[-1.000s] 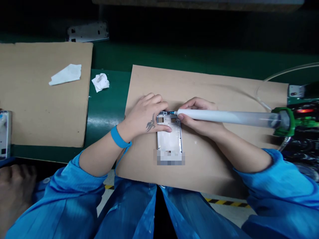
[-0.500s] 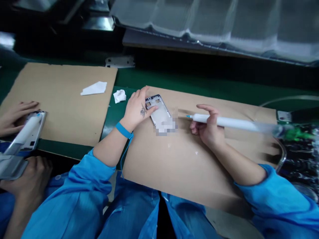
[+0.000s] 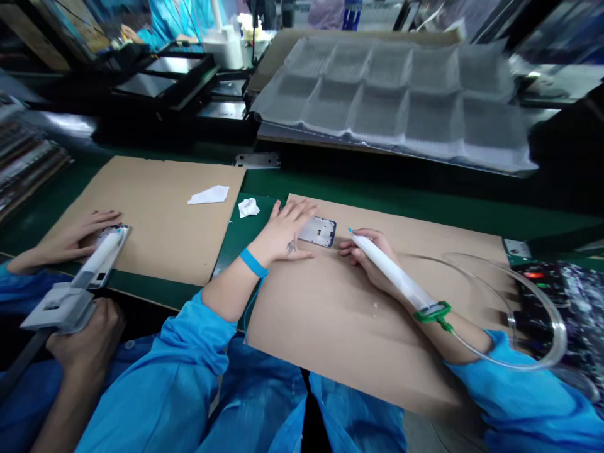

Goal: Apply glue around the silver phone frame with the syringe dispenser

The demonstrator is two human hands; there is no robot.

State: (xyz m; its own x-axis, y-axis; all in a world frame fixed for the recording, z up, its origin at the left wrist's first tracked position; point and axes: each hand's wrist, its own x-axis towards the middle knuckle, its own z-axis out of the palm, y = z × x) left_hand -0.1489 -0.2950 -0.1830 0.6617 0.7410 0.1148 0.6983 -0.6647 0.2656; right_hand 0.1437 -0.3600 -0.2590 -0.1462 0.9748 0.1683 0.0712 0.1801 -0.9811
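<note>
Phone midframe (image 3: 318, 231), metal, lying on a cardboard sheet (image 3: 358, 352): likely light, stiff, thin; best held by its long edges. Left hand (image 3: 285, 236): open, spread flat, just left of midframe. Right hand (image 3: 365, 253): grasping white dispensing syringe (image 3: 389, 270), just right of midframe.

Phone frame (image 3: 318, 231) inner parts too small to tell; syringe (image 3: 391, 272) tip tiny; far worker (image 3: 170, 19) cut off by top edge.

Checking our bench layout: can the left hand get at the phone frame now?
Probably yes: the left hand lies on the cardboard sheet right beside the metal phone frame, and nothing stands between them.
</note>
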